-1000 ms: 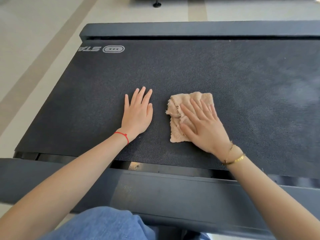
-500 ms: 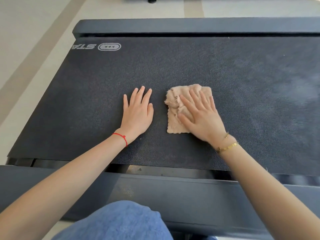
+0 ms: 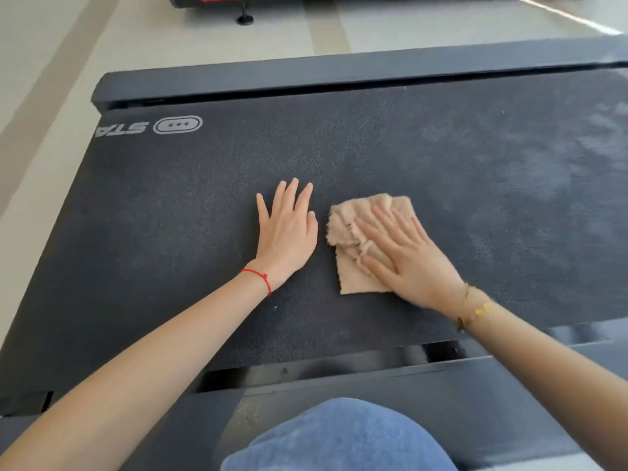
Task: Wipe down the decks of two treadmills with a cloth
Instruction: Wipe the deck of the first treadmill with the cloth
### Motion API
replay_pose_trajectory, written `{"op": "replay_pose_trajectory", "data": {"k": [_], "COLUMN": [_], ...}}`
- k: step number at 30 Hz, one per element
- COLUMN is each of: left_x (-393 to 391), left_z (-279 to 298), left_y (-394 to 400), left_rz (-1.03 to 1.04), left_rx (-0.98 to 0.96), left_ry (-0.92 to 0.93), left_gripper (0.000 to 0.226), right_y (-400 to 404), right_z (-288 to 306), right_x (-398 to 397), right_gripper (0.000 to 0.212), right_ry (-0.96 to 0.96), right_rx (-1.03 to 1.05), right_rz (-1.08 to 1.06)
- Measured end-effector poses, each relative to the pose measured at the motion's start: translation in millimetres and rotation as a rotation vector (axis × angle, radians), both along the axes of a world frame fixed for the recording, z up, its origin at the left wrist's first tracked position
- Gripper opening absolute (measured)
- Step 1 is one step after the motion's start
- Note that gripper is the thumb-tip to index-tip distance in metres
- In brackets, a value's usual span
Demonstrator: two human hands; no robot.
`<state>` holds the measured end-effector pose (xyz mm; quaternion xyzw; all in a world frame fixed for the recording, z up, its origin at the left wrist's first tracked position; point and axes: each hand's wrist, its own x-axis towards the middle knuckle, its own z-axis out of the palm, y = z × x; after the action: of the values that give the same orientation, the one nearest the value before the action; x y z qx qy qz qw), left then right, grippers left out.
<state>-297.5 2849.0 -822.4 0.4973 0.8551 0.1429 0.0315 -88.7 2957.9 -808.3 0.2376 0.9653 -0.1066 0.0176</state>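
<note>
Little has shifted since the earlier frame: both hands stay flat on the treadmill belt (image 3: pixel 441 158), near its middle. Right hand (image 3: pixel 407 256) still presses the beige cloth (image 3: pixel 350 226) with straight, spread fingers, covering the cloth's right part. Left hand (image 3: pixel 289 232) rests palm-down just beside the cloth, apart from it, fingers straight and close together. A red string (image 3: pixel 260 278) circles the left wrist, a gold bracelet (image 3: pixel 475 312) the right.

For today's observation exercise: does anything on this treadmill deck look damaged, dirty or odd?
Pale dusty smears cloud the belt right of the cloth, seemingly unwiped. The cloth's edge looks frayed. Nothing else stands out.
</note>
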Motion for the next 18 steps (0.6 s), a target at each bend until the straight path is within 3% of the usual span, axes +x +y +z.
{"op": "replay_pose_trajectory", "data": {"k": [3,6,10,18], "left_x": [4.9,13.3,20.6,23.4], "left_z": [3.6,5.0,1.1,-15.2], "left_y": [17.1,37.4,66.8,100.3], "left_rz": [-0.016,-0.033,-0.011,0.098], "left_rx": [-0.005,0.001,0.01,0.046], "left_ry": [0.004,0.002,0.013,0.022], "left_gripper": [0.053,0.054,0.054,0.053], "right_y": [38.0,34.2,39.3,67.4], "right_z": [3.5,-1.9,-5.9,-18.7], "right_x": [3.8,6.1,6.0,6.8], "right_gripper": [0.067,0.064,0.068,0.06], "right_ry": [-0.058,-0.036,-0.041,0.108], "right_rx": [0.015,0.067,0.203,0.069], "right_rz": [-0.16,-0.179,-0.117,-0.01]}}
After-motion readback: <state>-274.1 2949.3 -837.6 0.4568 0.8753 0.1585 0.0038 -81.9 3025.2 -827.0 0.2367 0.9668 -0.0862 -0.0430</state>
